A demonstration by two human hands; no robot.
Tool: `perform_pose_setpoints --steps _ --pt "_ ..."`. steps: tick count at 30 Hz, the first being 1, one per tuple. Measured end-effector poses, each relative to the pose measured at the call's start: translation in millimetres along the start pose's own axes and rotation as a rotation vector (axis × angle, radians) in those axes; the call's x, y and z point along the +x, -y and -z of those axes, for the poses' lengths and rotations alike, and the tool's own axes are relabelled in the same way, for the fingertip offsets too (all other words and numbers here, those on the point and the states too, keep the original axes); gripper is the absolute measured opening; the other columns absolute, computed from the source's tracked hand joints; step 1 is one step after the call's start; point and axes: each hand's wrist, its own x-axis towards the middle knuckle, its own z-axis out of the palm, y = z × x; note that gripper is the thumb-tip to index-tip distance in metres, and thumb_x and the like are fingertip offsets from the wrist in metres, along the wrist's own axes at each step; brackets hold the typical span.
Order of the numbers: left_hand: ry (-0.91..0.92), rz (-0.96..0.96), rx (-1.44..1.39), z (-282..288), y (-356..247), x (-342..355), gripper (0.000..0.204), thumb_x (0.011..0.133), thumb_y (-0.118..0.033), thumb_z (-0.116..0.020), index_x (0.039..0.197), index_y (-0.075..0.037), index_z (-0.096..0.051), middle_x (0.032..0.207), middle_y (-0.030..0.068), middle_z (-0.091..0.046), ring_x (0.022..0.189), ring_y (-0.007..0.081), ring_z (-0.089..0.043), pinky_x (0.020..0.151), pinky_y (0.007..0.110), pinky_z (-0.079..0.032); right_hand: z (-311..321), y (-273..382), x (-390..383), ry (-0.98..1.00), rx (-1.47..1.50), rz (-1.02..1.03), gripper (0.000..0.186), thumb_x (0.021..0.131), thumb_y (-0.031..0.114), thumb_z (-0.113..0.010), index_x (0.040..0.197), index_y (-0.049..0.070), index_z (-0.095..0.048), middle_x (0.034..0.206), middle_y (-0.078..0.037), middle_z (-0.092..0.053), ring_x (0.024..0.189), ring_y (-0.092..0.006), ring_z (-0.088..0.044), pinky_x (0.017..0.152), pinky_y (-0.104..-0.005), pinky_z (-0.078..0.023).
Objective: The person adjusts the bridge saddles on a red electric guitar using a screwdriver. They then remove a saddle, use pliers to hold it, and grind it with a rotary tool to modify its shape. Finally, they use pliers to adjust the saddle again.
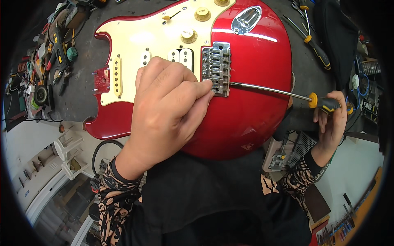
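Here, gripping screwdriver (273,91) in right hand (332,131), with tip (233,84) at edge of metal bridge (219,59) on red guitar body (254,115); pinching at bridge with left hand (164,102), fingertips together.

We identify lettering on the round, cream middle knob (202,14) — and likewise the lower knob (188,35) — of the red guitar (258,61).

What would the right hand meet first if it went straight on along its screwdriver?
Ahead of the right hand, the screwdriver would meet the bridge first; its tip may already touch, though depth is unclear.
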Motion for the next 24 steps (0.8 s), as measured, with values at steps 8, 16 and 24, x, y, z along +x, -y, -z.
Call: perform_pose_setpoints --steps 8,16,24 --pt "0.017 0.019 0.011 0 -4 2 0.026 0.075 0.006 -0.087 0.098 -0.002 -0.078 0.084 0.0063 -0.064 0.081 0.0246 -0.056 0.072 0.037 -0.043 -5 -5 3 -0.122 0.178 0.006 0.033 0.117 0.032 -0.048 0.116 0.001 -0.059 0.095 -0.010 -0.060 0.052 -0.0044 -0.042 0.056 -0.0220 -0.046" --pt "0.017 0.035 0.027 -2 -8 1 0.026 0.076 0.004 -0.087 0.099 -0.004 -0.077 0.085 0.0053 -0.064 0.083 0.0249 -0.056 0.074 0.038 -0.042 -13 -10 4 -0.185 0.140 0.013 0.032 0.115 0.032 -0.051 0.113 0.001 -0.061 0.095 -0.011 -0.062 0.051 -0.0050 -0.043 0.055 -0.0220 -0.046" --pt "0.017 0.035 0.026 -4 -6 -2 0.027 0.076 0.001 -0.086 0.099 -0.007 -0.074 0.087 0.0041 -0.064 0.086 0.0267 -0.057 0.078 0.039 -0.042 -12 -11 4 -0.160 0.149 0.013 0.032 0.115 0.032 -0.053 0.114 0.001 -0.062 0.095 -0.012 -0.063 0.050 -0.0058 -0.044 0.054 -0.0226 -0.047"
